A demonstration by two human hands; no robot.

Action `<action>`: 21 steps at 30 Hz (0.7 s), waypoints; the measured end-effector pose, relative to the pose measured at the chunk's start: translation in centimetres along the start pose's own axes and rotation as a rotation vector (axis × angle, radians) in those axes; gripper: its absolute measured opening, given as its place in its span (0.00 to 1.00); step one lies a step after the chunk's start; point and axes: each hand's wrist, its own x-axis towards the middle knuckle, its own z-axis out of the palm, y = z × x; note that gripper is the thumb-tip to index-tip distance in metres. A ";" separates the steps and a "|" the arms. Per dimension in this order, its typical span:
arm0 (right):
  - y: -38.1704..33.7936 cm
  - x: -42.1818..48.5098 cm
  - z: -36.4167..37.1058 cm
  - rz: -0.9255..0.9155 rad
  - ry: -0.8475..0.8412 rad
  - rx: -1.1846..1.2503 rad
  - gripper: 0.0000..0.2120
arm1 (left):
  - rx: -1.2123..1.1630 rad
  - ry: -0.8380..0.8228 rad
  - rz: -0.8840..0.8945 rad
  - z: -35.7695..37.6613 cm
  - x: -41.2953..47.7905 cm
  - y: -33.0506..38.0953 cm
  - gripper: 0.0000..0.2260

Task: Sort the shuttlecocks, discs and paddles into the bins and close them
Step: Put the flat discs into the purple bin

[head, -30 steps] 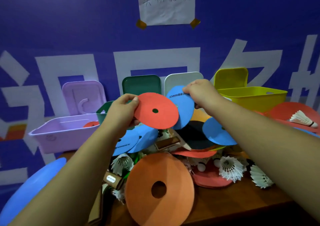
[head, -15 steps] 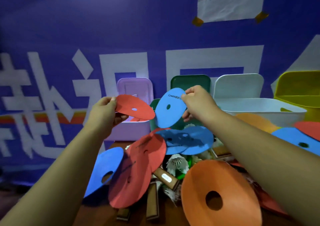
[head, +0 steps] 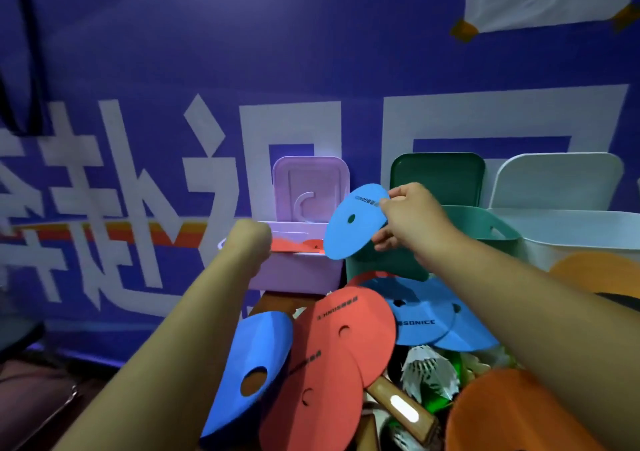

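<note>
**While One Disc Goes In, Another Waits Its Turn**

As the red disc lies flat across the mouth of the lilac bin, it looks to be mid-delivery. The bin's lid stands upright behind it, leaving the opening free. Another scrap of red shows inside, so this seems to be the bin chosen for discs. The left hand sits at the bin's nine o'clock rim, touching or just beside the disc. Blur and the back of the wrist hide its fingers, so I cannot tell whether they grip the disc or hang loose.

At three o'clock from the bin, the right hand holds a blue disc in the air, tilted, its face overlapping the lilac bin's right corner. The thumb on the upper rim and the fingers curled beneath pinch it by the edge only. I judge that this keeps it ready to follow once the mouth is free.

Farther out towards three o'clock stand a green bin and a white bin, lids propped likewise against the blue banner. At six o'clock lies the unsorted heap: red discs, blue discs, a shuttlecock, a paddle handle and an orange disc. Most of the sorting, and all the closing, is not yet done.
</note>
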 end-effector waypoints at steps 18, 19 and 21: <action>-1.5 0.3 8.9 0.319 -0.219 0.222 0.22 | -0.849 -0.255 -0.085 -0.9 -8.6 -6.0 0.06; -1.3 0.0 9.0 0.302 -0.228 0.182 0.20 | -0.836 -0.265 -0.067 -0.9 -9.4 -6.1 0.07; -1.0 -0.7 9.0 0.266 -0.297 0.084 0.17 | -0.823 -0.283 -0.028 -0.7 -11.2 -6.3 0.08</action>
